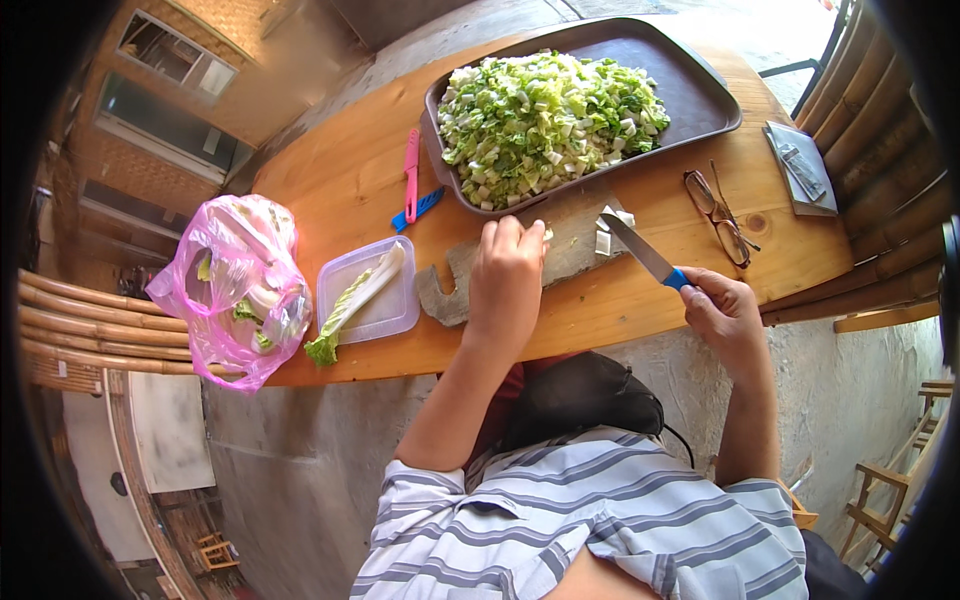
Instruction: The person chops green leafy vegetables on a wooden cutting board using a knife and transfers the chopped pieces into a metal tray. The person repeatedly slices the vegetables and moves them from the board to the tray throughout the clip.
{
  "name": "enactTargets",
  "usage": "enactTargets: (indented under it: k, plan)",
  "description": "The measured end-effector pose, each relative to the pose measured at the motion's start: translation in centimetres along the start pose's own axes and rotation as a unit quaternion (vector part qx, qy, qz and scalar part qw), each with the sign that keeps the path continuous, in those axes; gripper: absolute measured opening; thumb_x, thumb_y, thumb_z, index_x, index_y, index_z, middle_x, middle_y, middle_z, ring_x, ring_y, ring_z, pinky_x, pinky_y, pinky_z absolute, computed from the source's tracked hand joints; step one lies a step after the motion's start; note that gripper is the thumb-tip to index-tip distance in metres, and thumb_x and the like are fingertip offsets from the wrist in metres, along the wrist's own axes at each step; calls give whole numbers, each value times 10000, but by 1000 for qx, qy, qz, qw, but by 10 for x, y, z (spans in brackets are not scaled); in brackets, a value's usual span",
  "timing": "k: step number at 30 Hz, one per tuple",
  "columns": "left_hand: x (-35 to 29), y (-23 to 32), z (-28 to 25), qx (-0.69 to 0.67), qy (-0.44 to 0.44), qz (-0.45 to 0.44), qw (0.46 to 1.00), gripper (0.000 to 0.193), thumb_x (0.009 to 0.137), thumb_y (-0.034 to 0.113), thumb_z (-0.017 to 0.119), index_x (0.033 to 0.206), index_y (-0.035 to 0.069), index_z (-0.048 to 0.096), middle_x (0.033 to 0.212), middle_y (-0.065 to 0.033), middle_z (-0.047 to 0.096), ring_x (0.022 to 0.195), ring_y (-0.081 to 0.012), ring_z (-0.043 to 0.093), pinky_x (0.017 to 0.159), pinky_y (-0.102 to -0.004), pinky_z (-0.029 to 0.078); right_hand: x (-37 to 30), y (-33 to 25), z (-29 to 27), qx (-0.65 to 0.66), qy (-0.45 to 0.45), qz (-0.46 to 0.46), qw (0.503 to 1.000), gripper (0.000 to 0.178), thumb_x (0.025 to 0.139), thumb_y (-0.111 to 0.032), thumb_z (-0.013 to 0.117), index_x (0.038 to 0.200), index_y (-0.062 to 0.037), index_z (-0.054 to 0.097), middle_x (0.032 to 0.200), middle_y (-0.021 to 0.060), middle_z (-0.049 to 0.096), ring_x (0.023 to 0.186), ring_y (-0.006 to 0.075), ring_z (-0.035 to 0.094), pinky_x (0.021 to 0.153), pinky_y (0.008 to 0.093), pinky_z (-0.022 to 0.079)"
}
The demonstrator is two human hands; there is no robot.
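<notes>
My right hand (pixel 722 312) grips a kitchen knife (pixel 640 248) by its blue handle. Its blade points up and left, the tip beside a few white cut cabbage pieces (pixel 603 243) on a worn wooden cutting board (pixel 575 225). Over the board's middle, my left hand (pixel 508 262) has its fingers curled together; a pale scrap shows at the fingertips, but what they hold is hidden. Just beyond the board, a large brown tray (pixel 700 95) carries a heap of chopped cabbage (pixel 550 120), green and white.
Left of the board, a clear plastic container (pixel 395 310) holds a cabbage leaf (pixel 360 300). A pink plastic bag (pixel 240 290) of cabbage sits at the table's left end. A pink knife (pixel 411 175) and blue sheath (pixel 418 209) lie near the tray; eyeglasses (pixel 722 215) and a packet (pixel 802 170) lie right.
</notes>
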State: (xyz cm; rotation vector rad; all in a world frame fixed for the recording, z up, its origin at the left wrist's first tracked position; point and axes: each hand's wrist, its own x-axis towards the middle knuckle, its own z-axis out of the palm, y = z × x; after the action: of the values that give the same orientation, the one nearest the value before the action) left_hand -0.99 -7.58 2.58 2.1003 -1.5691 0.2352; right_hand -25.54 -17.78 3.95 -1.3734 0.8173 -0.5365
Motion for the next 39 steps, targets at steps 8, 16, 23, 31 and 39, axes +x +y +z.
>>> enactTargets:
  k: [8, 16, 23, 31, 39]
  plan:
    - [-45, 6, 2, -128, 57, -120, 983, 306, 867, 173, 755, 1135, 29, 715, 965, -108, 617, 933, -294, 608, 816, -410, 509, 2, 9, 64, -292, 32, -208, 933, 251, 936, -70, 630, 1178, -28, 684, 816, 168, 664, 664, 237, 641, 618, 348, 503]
    - [-42, 3, 12, -101, 88, -118, 984, 283, 837, 263, 783, 982, 35, 701, 920, -98, 618, 876, -285, 623, 779, -414, 505, -6, 14, 89, -406, 82, -261, 872, 278, 922, -94, 625, 1194, -51, 662, 821, 158, 674, 719, 329, 675, 644, 427, 545]
    - [-43, 1, 16, -106, 106, -121, 981, 301, 763, 222, 830, 960, 40, 695, 900, -90, 621, 862, -280, 623, 757, -415, 509, -7, 18, 94, -440, 85, -256, 857, 292, 911, -101, 635, 1197, -58, 672, 796, 152, 662, 664, 325, 664, 591, 430, 538]
    - [-43, 2, 12, -115, 100, -131, 980, 292, 763, 218, 829, 959, 49, 694, 915, -90, 621, 872, -289, 619, 765, -415, 505, -12, 18, 104, -539, 93, -232, 804, 327, 890, -98, 623, 1210, -59, 671, 763, 122, 630, 614, 296, 659, 545, 395, 539]
    - [-43, -3, 13, -133, 77, -132, 979, 266, 805, 184, 802, 994, 60, 662, 956, -92, 606, 925, -309, 603, 807, -424, 494, 9, 10, 106, -509, 57, -227, 829, 339, 914, -90, 594, 1239, -18, 657, 757, 155, 657, 632, 314, 671, 560, 375, 537]
